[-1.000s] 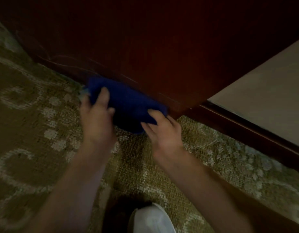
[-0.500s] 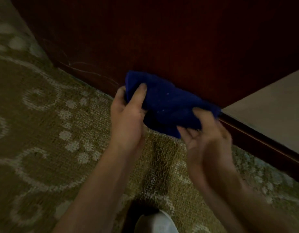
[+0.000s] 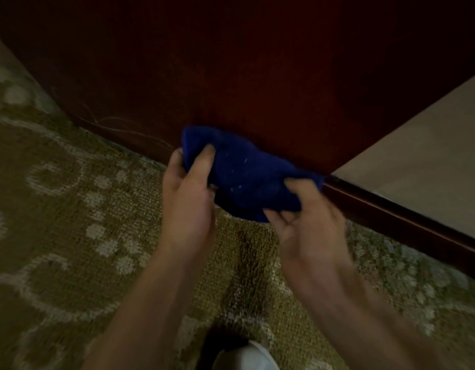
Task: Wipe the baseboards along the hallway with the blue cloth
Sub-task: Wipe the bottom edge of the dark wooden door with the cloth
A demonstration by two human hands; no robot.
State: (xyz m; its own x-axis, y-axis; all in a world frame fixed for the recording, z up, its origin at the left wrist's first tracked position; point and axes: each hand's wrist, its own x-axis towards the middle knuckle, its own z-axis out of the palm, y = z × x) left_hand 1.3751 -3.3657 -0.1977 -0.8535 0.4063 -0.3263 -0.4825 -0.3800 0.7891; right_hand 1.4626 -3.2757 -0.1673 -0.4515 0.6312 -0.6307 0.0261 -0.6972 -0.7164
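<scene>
We held the blue cloth [image 3: 247, 180] bunched against the foot of the dark wooden panel [image 3: 257, 76], just where the baseboard [image 3: 391, 217] began; our left hand [image 3: 188, 201] had its fingers curled round the cloth's left end and our right hand [image 3: 308, 231] pinched its right end. We judged that the bunched cloth could ride over the baseboard's top ledge and leave dust there. No writing or brand was readable.
</scene>
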